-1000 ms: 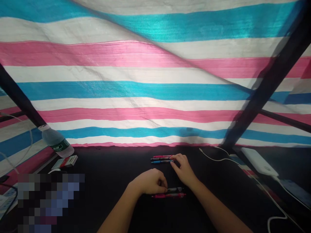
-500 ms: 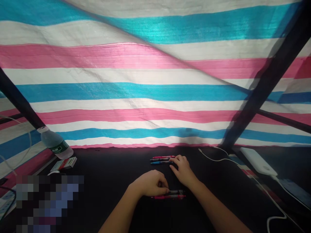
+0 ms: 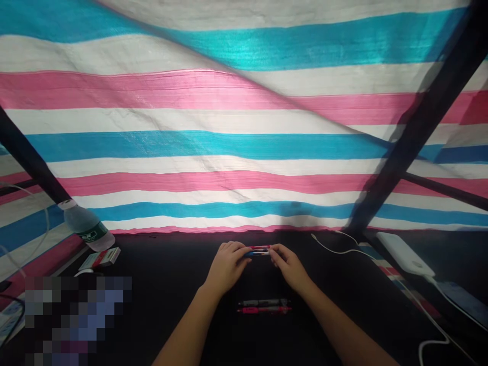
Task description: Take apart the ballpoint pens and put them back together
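My left hand (image 3: 227, 265) is closed around the left ends of a small bundle of pens lying side by side. At their right ends, my right hand (image 3: 287, 268) pinches them between thumb and fingers. Between the hands a red pen (image 3: 260, 247) shows at the far side and a blue pen (image 3: 258, 253) at the near side; a dark one lies between them, partly hidden. Nearer to me, a black pen (image 3: 263, 302) and a red-pink pen (image 3: 263, 310) lie parallel on the black tabletop (image 3: 171, 284), touched by neither hand.
At the left stand a tilted plastic bottle (image 3: 86, 223) and a small box (image 3: 99, 258), with a pixelated patch below them. On the right lie a white power bank (image 3: 406, 254) and white cables (image 3: 335, 251). Striped sheeting (image 3: 229, 117) hangs behind the table, between dark poles (image 3: 415, 127).
My left hand has left the near black and red pens and moved up to the left ends of the far pens. My right hand has closed on their right ends.
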Tool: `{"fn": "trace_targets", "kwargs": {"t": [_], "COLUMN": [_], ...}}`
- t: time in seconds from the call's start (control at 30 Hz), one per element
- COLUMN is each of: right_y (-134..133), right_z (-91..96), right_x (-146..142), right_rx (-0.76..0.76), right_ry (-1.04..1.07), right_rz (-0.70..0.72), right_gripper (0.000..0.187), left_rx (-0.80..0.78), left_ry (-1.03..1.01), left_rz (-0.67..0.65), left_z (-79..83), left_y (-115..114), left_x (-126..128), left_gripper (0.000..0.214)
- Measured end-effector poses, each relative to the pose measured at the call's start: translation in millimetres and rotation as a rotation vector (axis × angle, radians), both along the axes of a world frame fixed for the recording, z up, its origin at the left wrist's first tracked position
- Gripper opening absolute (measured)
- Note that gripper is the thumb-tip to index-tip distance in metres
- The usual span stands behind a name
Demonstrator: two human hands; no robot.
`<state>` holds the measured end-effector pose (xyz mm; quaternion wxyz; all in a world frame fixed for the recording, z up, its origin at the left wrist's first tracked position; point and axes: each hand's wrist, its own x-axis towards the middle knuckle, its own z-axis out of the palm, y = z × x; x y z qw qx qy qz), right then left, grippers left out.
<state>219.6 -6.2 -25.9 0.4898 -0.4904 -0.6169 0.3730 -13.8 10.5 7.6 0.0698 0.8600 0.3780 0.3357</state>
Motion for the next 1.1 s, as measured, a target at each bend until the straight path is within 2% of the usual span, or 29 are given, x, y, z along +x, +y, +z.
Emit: {"fn": "trace_targets", "kwargs": {"t": [0.13,0.27,0.4,0.53,0.6,0.7,0.83,0.9,0.93,1.0,1.1], "right_y": [0,-2,-2,-4,-5,-7,-6,-6,-5,-5,-6], "right_z": [0.3,1.1,2.8,4.7,6.1,7.8,6.5,4.5,3.5,2.0,1.5], "right_x": [-3,-7,-6,-4,-3,-3,-3,-3,-3,-3,-5], "right_rx": [-0.114,-0.172,-0.060,0.008,0.012,0.009,0.018,0.023,0.024,0.020,0.020], "right_ry": [0.231,0.301,0.270,0.206,0.200,0.187,0.170,0.164,0.160,0.150,0.135], "right_rz": [0.013,0.006,-0.004,-0.004,-0.012,-0.047,-0.063,-0.057,-0.055,-0.048,-0.035], "right_gripper": [0.038,0.041,0.040,0.036,0.036,0.036,0.033,0.032,0.032,0.031,0.030], "left_rx": [0.009,-0.016,-0.100,-0.219,-0.248,-0.213,-0.169,-0.165,-0.161,-0.151,-0.130], "left_ry": [-0.025,-0.066,-0.072,-0.065,-0.068,-0.088,-0.033,0.007,0.013,-0.006,-0.027], "left_rz": [-0.015,-0.019,-0.045,-0.018,-0.004,0.014,0.025,0.004,-0.003,0.003,0.005], "left_z": [-8.0,-8.9,-4.4,-0.3,0.7,1.0,-0.2,-1.1,-1.6,-2.4,-2.9], "left_y": [5,3,0,-4,-5,-7,-5,-4,-4,-4,-5], "left_x": [-2,1,1,2,3,3,4,4,4,5,5], "left_gripper": [0.020,0.017,0.019,0.041,0.040,0.016,0.017,0.033,0.034,0.021,0.026]}}
